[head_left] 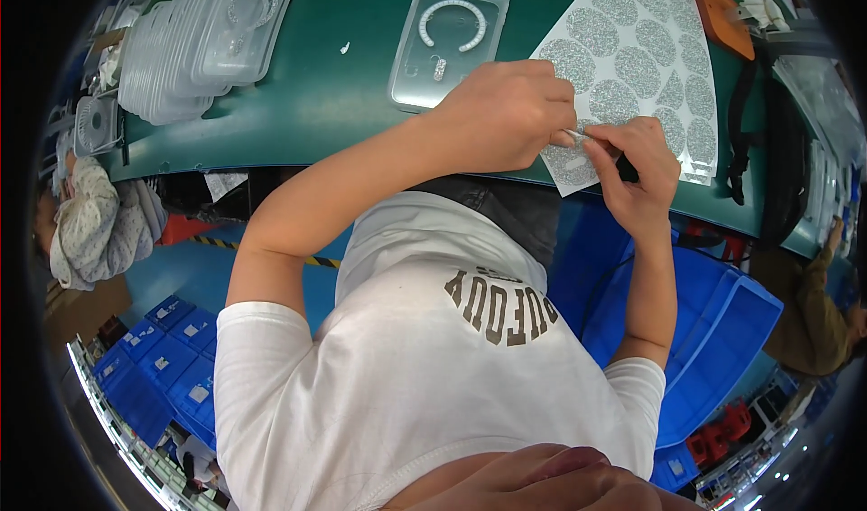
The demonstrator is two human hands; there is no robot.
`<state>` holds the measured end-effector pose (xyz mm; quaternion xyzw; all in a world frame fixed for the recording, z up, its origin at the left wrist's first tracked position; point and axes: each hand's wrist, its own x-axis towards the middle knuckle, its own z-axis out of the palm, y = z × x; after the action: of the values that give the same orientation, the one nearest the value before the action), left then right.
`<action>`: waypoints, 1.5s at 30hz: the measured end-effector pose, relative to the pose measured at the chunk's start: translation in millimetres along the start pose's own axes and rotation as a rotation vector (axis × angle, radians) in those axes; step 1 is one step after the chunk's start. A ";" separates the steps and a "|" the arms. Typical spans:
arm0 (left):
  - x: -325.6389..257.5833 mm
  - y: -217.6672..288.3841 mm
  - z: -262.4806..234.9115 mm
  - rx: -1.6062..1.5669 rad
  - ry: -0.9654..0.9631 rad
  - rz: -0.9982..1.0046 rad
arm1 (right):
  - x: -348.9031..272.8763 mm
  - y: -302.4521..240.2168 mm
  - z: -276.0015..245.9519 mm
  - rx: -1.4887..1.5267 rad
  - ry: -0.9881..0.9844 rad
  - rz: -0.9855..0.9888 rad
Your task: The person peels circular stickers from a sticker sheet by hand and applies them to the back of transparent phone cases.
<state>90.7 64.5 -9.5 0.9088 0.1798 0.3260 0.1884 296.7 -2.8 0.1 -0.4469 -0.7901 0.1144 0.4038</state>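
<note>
My left hand (517, 114) and my right hand (638, 163) meet over the lower part of a white sheet of silver glitter stickers (639, 70). Both are closed, thumb and fingertips pinched at a small whitish piece (575, 136) between them. The fingers partly hide it, so its exact kind cannot be made out. The stickers are mostly ovals, with a smaller drop shape among them. Left of the sheet, near my left wrist, lies a clear phone case (408, 70) with a glittery ring (454, 7) and a small glittery strip (440, 69) on it.
A row of stacked clear cases (172, 55) stands at the left of the green table (334, 105). A white scrap (345, 48) lies mid-table. An orange object (722, 19) and a black strap (742, 132) are at the right. Blue bins (695, 330) stand below; people sit on both sides.
</note>
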 end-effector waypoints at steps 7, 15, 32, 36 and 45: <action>0.8 2.7 0.2 0.043 -0.018 0.005 | 1.9 -1.8 3.0 -0.020 0.019 -0.050; -0.2 2.2 -1.5 0.007 -0.025 -0.013 | -3.3 -5.8 6.3 -0.263 0.116 -0.201; -0.5 6.0 -4.7 -0.046 -0.074 -0.040 | -8.7 -5.8 9.1 -0.109 0.079 -0.161; -2.7 5.8 -8.1 -0.109 -0.084 -0.067 | -11.8 -5.5 10.6 -0.192 0.090 -0.156; -8.7 10.3 -10.4 -0.092 -0.116 -0.051 | -41.0 -35.5 3.5 -0.341 -0.066 -0.277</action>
<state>79.5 54.0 -1.8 0.9117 0.1765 0.2757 0.2481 283.7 -55.2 -4.9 -0.3918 -0.8647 -0.0629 0.3080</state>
